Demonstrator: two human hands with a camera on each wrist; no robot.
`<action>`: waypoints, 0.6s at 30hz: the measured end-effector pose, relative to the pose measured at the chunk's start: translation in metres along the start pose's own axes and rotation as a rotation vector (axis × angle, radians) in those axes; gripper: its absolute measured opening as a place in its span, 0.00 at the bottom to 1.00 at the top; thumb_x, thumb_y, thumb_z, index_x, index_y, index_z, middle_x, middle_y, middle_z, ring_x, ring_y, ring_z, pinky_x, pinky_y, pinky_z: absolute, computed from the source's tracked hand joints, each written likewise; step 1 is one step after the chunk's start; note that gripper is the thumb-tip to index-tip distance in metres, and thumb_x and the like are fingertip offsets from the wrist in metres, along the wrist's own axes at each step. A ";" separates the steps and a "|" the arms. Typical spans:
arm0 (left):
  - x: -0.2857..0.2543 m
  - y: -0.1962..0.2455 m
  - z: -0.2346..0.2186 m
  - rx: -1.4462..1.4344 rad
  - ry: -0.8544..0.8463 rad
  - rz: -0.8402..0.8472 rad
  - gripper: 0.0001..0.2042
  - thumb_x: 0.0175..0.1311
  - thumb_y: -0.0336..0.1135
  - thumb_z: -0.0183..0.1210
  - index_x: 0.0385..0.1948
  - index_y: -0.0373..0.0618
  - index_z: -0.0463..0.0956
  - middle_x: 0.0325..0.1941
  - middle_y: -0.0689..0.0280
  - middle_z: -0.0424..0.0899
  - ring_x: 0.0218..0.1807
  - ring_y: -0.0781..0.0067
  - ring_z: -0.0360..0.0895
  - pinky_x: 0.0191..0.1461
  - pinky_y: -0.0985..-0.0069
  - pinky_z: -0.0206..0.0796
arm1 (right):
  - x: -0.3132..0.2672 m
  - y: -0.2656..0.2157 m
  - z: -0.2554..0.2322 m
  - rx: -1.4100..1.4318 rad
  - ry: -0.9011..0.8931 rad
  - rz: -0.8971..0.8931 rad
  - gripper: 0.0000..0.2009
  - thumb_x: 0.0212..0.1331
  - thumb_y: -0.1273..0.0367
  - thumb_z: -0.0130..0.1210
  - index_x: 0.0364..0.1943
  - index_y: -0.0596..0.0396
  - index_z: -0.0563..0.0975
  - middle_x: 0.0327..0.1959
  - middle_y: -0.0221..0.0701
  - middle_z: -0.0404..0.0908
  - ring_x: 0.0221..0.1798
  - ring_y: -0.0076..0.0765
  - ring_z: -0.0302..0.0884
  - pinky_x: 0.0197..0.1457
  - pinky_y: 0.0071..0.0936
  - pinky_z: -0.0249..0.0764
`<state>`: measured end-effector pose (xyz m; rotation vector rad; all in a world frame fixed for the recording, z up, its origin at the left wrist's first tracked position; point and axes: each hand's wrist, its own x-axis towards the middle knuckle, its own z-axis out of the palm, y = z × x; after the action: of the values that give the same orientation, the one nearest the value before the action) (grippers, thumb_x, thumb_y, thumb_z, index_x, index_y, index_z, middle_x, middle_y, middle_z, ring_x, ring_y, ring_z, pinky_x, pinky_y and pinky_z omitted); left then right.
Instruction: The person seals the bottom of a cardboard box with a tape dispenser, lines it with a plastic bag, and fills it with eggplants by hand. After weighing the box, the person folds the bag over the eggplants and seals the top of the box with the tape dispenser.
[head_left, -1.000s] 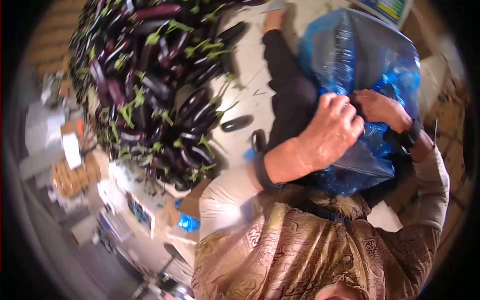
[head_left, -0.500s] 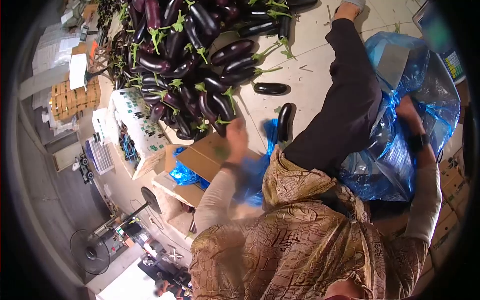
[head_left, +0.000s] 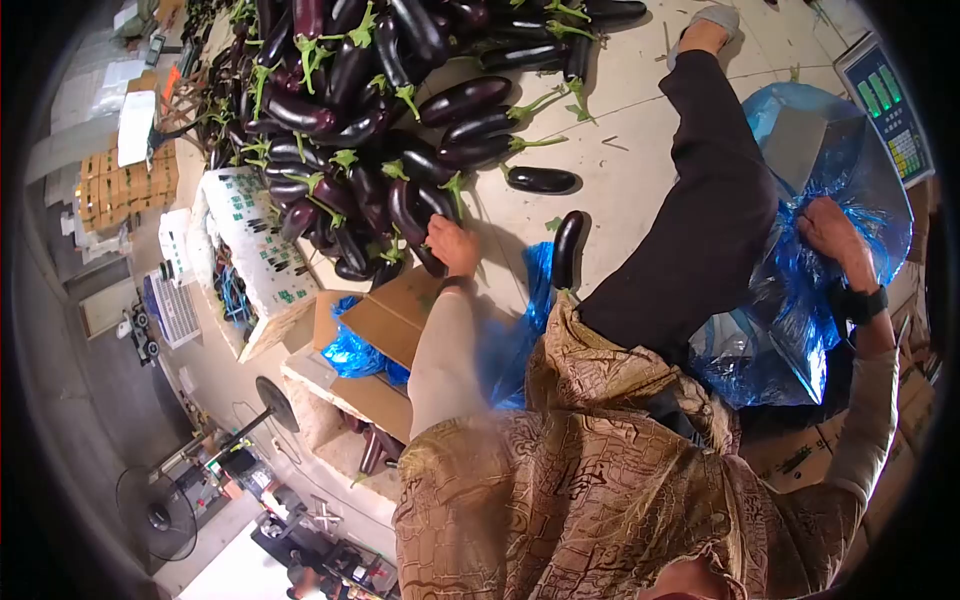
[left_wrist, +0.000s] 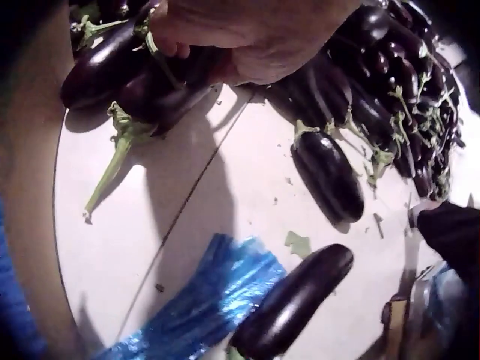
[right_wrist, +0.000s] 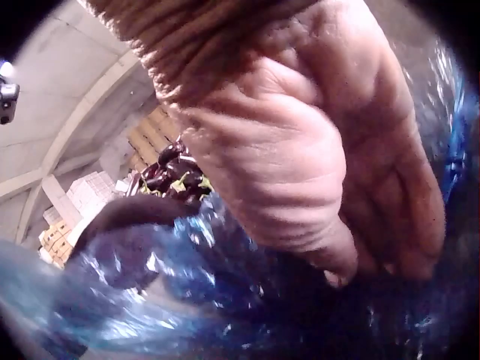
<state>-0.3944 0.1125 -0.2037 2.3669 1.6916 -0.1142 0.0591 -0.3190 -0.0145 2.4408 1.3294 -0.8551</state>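
Observation:
My left hand (head_left: 453, 246) is at the near edge of a heap of dark purple eggplants (head_left: 345, 185). In the left wrist view its curled fingers and thumb grip an eggplant (left_wrist: 161, 101), part of which the hand covers. My right hand (head_left: 836, 236) holds the gathered film of a large blue plastic bag (head_left: 770, 325) beside my leg. The right wrist view shows the thumb bent in toward the fingers, with the fingertips sunk in the crinkled blue film (right_wrist: 202, 300). Two loose eggplants, one lying crosswise (head_left: 541, 180) and one lengthwise (head_left: 568, 250), rest on the floor between heap and leg.
A digital scale (head_left: 890, 110) stands beyond the bag. Left of my body are an open cardboard box (head_left: 385, 325) with blue plastic in it and a white foam box (head_left: 255, 240). A strip of blue film (left_wrist: 217, 292) lies on the floor.
My left hand has left the bag and moved left to the eggplant heap. The right hand stays at the bag's gathered film. The head view has swung, bringing the scale further in.

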 end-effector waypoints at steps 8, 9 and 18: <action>0.055 -0.050 0.036 -0.314 -0.186 -0.216 0.27 0.47 0.39 0.67 0.46 0.35 0.65 0.40 0.40 0.81 0.44 0.46 0.81 0.48 0.58 0.73 | -0.093 -0.050 -0.046 0.510 0.236 0.005 0.15 0.58 0.70 0.52 0.47 0.63 0.77 0.44 0.48 0.81 0.49 0.54 0.79 0.53 0.42 0.74; 0.049 -0.046 0.036 -0.175 -0.177 -0.156 0.34 0.44 0.45 0.71 0.49 0.35 0.63 0.44 0.40 0.79 0.44 0.42 0.80 0.48 0.57 0.73 | -0.098 -0.053 -0.041 0.512 0.245 0.010 0.15 0.58 0.70 0.52 0.47 0.63 0.77 0.44 0.48 0.81 0.49 0.54 0.79 0.53 0.42 0.74; -0.029 0.010 0.080 -0.229 0.195 -0.212 0.38 0.46 0.40 0.70 0.54 0.32 0.56 0.45 0.39 0.75 0.42 0.39 0.77 0.49 0.54 0.72 | -0.135 -0.088 -0.017 0.640 0.179 0.018 0.18 0.54 0.72 0.55 0.51 0.60 0.75 0.34 0.41 0.80 0.35 0.48 0.79 0.41 0.36 0.74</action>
<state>-0.3888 0.0646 -0.2738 2.0856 1.9249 0.2699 -0.0632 -0.3550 0.0860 3.0638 1.2213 -1.2348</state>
